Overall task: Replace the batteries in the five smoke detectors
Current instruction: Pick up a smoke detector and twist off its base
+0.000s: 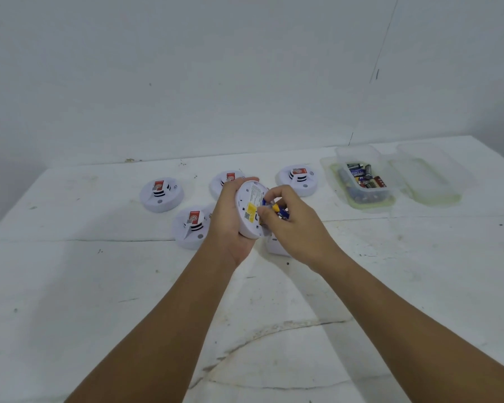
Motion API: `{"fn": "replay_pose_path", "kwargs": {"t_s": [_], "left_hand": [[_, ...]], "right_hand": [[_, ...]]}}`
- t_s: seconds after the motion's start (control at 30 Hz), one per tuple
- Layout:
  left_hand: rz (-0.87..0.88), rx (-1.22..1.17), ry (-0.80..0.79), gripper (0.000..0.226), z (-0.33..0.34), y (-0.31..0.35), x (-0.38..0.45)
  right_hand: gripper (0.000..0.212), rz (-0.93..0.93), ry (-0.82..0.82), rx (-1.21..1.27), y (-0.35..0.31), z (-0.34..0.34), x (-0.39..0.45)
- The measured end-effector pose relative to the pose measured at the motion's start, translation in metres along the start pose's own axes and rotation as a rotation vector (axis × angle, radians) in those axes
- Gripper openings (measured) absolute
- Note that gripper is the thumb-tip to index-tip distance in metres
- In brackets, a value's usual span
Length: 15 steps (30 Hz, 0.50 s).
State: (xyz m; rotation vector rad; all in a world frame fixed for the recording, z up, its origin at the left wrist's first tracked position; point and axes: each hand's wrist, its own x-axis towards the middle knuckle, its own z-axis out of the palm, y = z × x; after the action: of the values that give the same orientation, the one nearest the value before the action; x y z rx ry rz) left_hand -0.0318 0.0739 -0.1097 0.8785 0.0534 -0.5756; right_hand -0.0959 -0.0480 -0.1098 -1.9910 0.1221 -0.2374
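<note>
White cloth covers the table under our arms. Our left hand grips a detector on edge, its back turned to our right hand, whose curled fingers pinch blue batteries against it. Four detectors lie beyond and left of our hands. Farther right sits a tub of batteries beside its lid.

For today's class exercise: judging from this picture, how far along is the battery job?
Done: nothing shows as finished. In hand: the left hand holds one detector back-up while the right hand pinches batteries at it. Left: four detectors lie face-up on the table, beside the battery tub.
</note>
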Motion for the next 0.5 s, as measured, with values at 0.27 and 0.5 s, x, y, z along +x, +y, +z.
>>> {"fn": "replay_pose_path", "kwargs": {"t_s": [0.27,0.5], "left_hand": [[0.023,0.066,0.092,0.026,0.016,-0.012,0.001],[0.03,0.068,0.147,0.024,0.028,-0.02,-0.001]], "right_hand": [[0.003,-0.014,-0.053,0.003,0.006,-0.016,0.003],[0.005,-0.04,-0.081,-0.018,0.023,-0.03,0.009]]}}
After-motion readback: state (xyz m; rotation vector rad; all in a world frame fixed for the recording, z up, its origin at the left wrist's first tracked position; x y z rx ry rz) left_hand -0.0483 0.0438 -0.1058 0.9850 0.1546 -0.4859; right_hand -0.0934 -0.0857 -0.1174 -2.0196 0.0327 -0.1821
